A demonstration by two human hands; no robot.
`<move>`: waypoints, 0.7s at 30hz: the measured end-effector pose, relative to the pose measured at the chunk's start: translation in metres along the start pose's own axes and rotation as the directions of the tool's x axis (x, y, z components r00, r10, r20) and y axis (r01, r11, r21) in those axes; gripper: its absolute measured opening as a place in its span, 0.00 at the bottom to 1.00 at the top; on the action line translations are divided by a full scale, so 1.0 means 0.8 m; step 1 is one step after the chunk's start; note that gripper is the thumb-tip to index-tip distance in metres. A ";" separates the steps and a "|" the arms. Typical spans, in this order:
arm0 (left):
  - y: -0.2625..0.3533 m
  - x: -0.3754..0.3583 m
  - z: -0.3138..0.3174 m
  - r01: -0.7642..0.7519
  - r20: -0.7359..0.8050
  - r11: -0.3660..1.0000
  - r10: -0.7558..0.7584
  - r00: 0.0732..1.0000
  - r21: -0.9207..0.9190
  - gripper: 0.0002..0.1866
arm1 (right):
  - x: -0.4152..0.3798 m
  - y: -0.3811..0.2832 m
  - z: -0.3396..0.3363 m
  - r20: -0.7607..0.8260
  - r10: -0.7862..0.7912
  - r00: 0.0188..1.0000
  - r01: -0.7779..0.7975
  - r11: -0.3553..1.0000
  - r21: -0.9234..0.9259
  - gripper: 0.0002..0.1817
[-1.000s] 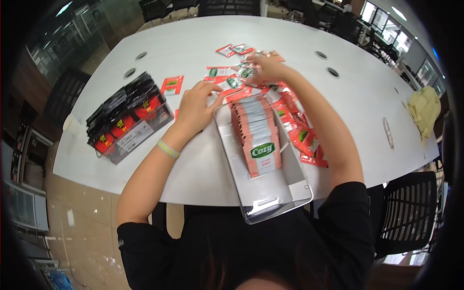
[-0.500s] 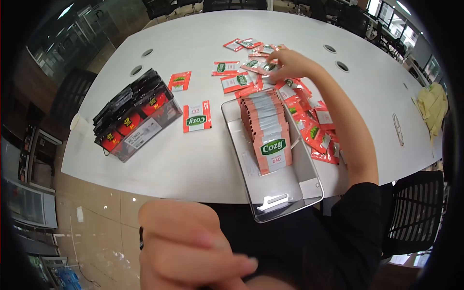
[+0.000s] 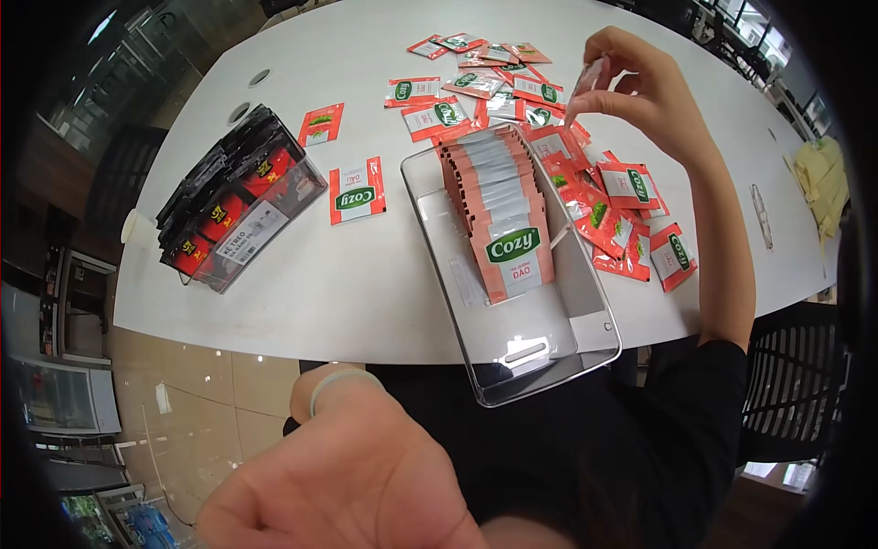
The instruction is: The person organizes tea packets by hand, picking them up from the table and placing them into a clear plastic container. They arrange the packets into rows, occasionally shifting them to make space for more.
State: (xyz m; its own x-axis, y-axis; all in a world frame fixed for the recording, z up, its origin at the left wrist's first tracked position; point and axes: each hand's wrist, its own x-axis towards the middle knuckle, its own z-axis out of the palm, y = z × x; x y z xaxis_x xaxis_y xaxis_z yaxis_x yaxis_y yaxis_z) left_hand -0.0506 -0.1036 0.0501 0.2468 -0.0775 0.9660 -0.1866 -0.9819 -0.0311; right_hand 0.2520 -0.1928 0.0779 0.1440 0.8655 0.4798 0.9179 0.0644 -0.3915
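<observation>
My right hand [image 3: 636,87] is above the scattered pile, its fingers closed on a red-and-white tea sachet [image 3: 590,78] held on edge. Below it lie several loose Cozy tea sachets [image 3: 629,186], some overlapping, with the green logo or a leaf picture showing. In front of me a clear plastic bin [image 3: 526,366] holds a tight upright row of the same sachets [image 3: 514,252] in its far part. Close to the camera is my left hand [image 3: 347,485], palm turned up, with a pale band at the wrist. Its fingers run out of the frame.
On the left stands a clear box [image 3: 274,238] of black-and-red packets with a price label. Two single sachets [image 3: 357,190] lie between the boxes. A clear pen-like object [image 3: 761,217] and a yellow cloth [image 3: 817,183] are at the right. A black chair [image 3: 791,384] stands by the edge.
My right hand has moved right and lifted, with a sachet now between its fingers. My left hand has turned from a curled fist to palm up. The view has shifted slightly.
</observation>
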 end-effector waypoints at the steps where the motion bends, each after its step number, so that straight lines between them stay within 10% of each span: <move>1: -0.001 -0.002 -0.003 -0.006 0.004 1.000 0.006 1.000 0.022 0.07 | -0.003 -0.001 -0.005 0.005 0.017 1.000 -0.017 0.998 -0.053 0.23; 12: 0.012 -0.017 -0.068 -0.109 0.028 0.961 0.105 0.994 0.255 0.10 | -0.019 -0.093 -0.008 0.145 -0.295 0.944 0.181 0.834 0.522 0.12; 17: -0.063 0.001 -0.035 -0.236 0.054 0.900 0.232 0.971 0.367 0.15 | -0.034 -0.123 0.022 0.463 -0.399 0.792 0.380 0.914 0.138 0.14; 21: -0.147 -0.019 0.016 0.065 -0.006 0.973 -0.065 0.998 0.221 0.05 | -0.039 -0.137 0.046 0.546 -0.321 0.773 0.441 0.892 -0.100 0.09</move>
State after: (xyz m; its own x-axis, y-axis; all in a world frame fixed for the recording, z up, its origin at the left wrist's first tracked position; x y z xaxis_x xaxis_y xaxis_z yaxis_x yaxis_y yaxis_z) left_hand -0.0206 0.0105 0.0355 0.2531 -0.0125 0.9674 0.0442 -0.9987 -0.0245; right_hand 0.1334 -0.2085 0.0769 -0.3857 0.9201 0.0680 0.9191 0.3896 -0.0584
